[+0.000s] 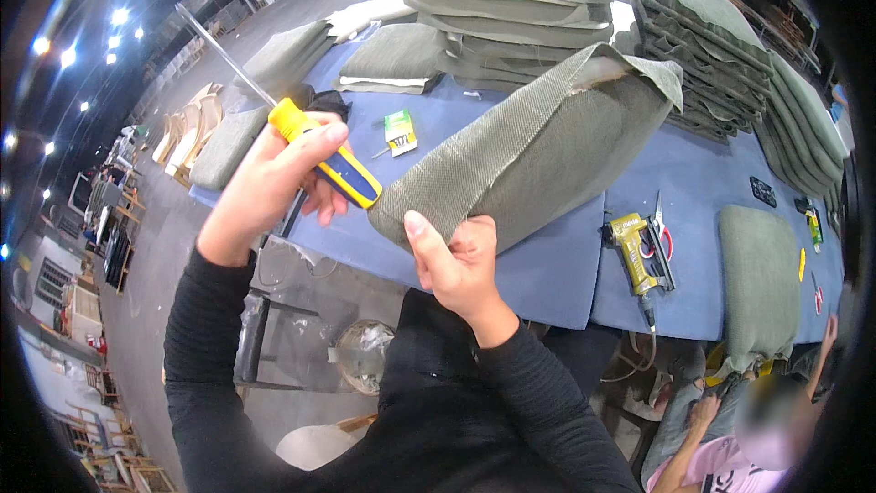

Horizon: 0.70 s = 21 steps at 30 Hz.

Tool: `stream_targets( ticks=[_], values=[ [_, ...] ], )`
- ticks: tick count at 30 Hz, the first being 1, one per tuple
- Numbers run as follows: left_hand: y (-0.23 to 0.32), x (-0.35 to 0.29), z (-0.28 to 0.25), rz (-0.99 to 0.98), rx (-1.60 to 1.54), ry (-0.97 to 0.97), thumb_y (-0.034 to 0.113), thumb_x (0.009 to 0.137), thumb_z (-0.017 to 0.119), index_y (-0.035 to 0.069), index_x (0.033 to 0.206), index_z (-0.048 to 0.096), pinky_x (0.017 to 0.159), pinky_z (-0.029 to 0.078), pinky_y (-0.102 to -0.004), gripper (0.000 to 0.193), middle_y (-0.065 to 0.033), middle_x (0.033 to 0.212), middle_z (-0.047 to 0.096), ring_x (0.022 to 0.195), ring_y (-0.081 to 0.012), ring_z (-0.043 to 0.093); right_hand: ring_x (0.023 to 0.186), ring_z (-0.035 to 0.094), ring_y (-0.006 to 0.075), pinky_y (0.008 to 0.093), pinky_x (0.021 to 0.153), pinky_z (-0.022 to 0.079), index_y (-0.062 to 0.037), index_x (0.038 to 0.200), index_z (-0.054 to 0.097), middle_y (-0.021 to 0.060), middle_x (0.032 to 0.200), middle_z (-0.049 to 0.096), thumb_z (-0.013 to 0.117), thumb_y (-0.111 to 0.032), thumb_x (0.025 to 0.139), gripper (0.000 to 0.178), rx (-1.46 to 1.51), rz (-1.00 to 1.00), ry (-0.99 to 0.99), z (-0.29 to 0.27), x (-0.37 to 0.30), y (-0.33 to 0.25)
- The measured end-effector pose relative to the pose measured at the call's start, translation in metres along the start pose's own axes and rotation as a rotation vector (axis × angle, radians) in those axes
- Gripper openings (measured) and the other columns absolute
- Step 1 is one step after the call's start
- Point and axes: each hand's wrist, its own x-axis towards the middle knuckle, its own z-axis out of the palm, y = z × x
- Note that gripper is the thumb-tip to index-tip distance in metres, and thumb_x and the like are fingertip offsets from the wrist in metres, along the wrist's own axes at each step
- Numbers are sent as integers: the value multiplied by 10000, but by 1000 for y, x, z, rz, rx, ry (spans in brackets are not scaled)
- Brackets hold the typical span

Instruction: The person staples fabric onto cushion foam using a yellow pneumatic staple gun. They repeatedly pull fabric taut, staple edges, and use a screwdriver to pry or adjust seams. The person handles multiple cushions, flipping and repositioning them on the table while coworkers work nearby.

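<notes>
I see a screwdriver (354, 180) with a chunky yellow and dark blue handle and a long, slim metal shaft. It slants up and away to the left in the left hand (283, 164), its butt end just beside the cushion's corner; the tip is too small for me to read. The cushion (557, 155), a thick grey-green woven block, sits tilted above the bench (547, 288), one corner pinched in the right hand (461, 265) by the near edge. Its far right end shows me a loose fabric flap.
</notes>
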Motion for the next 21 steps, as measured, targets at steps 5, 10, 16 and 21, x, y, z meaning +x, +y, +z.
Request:
stream_targets(
  ticks=[5, 10, 16, 21],
  values=[
    [-15, 4, -51, 322, -94, 401, 434, 1102, 634, 69, 1055, 668, 521, 416, -223, 370, -33, 848, 709, 606, -91, 640, 471, 471, 81, 309, 477, 356, -22, 606, 596, 3, 514, 509, 730, -177, 1061, 499, 71, 51, -3, 2, -7, 1],
    [-23, 6, 18, 277, 438, 28, 213, 1041, 784, 45, 1092, 709, 562, 516, -246, 191, -36, 817, 704, 668, -83, 677, 510, 434, 79, 324, 495, 342, 6, 645, 605, 7, 546, 487, 761, -173, 1038, 459, 53, 37, 51, 7, 1, -4],
    [31, -6, -74, 548, -18, 529, 473, 1123, 599, 88, 1194, 747, 523, 440, -203, 418, -14, 760, 684, 593, -51, 630, 517, 434, 79, 332, 495, 338, 15, 645, 612, 20, 554, 486, 771, -179, 1035, 464, 7, 118, 4, 6, 3, 9],
    [11, 2, -25, 370, 393, 228, 338, 1094, 710, 33, 1109, 742, 601, 530, -243, 307, -43, 845, 738, 661, -92, 680, 500, 375, 76, 337, 467, 286, 3, 587, 566, 18, 525, 424, 783, -183, 1028, 526, 53, 31, 71, 13, 6, 2]
  ],
)
